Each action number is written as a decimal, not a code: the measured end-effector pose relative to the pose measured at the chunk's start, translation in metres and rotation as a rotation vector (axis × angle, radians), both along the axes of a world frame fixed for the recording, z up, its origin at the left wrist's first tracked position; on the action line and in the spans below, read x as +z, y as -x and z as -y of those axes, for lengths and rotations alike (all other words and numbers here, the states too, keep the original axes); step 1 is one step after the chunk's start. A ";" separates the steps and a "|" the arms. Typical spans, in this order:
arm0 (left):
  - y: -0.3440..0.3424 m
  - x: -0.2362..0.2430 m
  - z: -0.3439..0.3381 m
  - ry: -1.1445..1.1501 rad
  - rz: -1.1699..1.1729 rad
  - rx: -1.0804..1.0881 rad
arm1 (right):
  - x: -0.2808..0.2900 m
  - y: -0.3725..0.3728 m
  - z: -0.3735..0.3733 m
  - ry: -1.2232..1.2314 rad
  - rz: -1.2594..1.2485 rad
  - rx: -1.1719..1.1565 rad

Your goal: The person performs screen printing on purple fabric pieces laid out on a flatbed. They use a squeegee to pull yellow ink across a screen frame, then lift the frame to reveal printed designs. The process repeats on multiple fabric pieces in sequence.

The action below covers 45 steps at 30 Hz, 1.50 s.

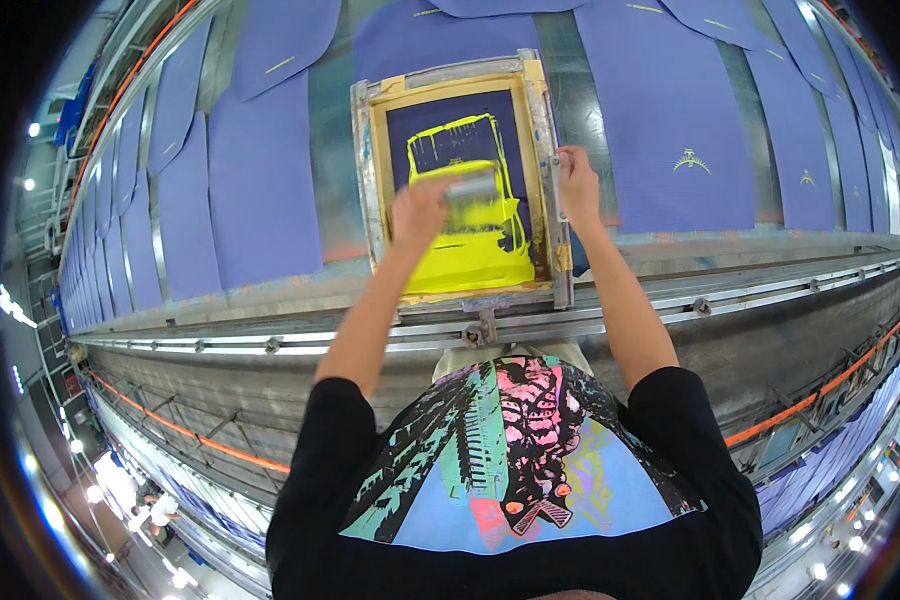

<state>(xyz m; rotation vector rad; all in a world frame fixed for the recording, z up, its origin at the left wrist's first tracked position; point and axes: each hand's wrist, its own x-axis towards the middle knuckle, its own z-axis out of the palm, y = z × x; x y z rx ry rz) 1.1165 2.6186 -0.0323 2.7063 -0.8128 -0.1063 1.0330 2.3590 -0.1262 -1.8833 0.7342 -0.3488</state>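
Observation:
My left hand (419, 213) is closed round a squeegee (475, 186), whose blade lies in bright yellow ink (470, 268) on the mesh of a screen printing frame (362, 180). The squeegee is slightly blurred. Ink covers the near part of the mesh, and a yellow outline runs up toward its far end. At the frame's right side rail, my right hand (578, 184) grips the edge with its fingers bent. Beneath the frame is the long table; what lies directly under the mesh is hidden.
Purple-blue fabric pieces (670, 130) lie along the table on both sides, some bearing small yellow prints (690, 162). A metal rail (270, 346) runs along the near table edge, in front of my body. An orange pipe or cable (185, 438) passes behind me.

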 end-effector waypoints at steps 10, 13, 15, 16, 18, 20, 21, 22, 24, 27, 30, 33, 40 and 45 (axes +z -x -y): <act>-0.050 0.006 0.036 -0.082 -0.004 0.036 | 0.010 0.001 0.002 -0.085 0.009 0.010; 0.006 -0.022 0.000 0.053 0.178 -0.096 | 0.009 0.002 0.002 -0.069 0.060 -0.004; 0.039 -0.018 -0.012 0.082 0.194 -0.144 | 0.010 -0.001 0.004 -0.070 0.051 -0.010; 0.045 -0.013 -0.012 0.103 0.206 -0.165 | 0.013 0.000 0.006 -0.087 0.016 0.001; 0.031 -0.003 -0.009 0.037 0.061 -0.103 | 0.019 0.000 0.005 -0.092 -0.007 0.005; -0.002 0.009 0.006 -0.029 -0.052 0.011 | 0.021 -0.001 0.004 -0.062 0.021 -0.004; -0.032 0.005 0.011 0.079 -0.022 0.014 | 0.018 -0.001 0.003 -0.049 0.051 -0.004; -0.066 0.014 0.025 -0.145 -0.093 0.092 | 0.013 -0.001 0.003 -0.032 0.078 -0.011; -0.120 0.025 0.042 -0.077 -0.109 0.029 | 0.011 -0.001 0.004 -0.037 0.092 -0.013; -0.139 0.024 0.054 -0.199 -0.054 0.062 | 0.017 -0.001 0.002 -0.077 0.058 0.011; -0.103 0.013 0.047 -0.194 -0.015 0.040 | 0.012 0.003 0.000 -0.076 0.078 -0.012; -0.048 0.006 0.028 -0.118 -0.003 0.031 | 0.019 -0.001 0.001 -0.090 0.055 -0.008; 0.052 -0.003 -0.005 0.082 0.057 -0.165 | 0.010 -0.002 0.015 -0.092 0.102 -0.023; 0.074 0.021 -0.028 0.199 0.015 -0.205 | 0.057 -0.009 0.008 0.033 0.068 -0.014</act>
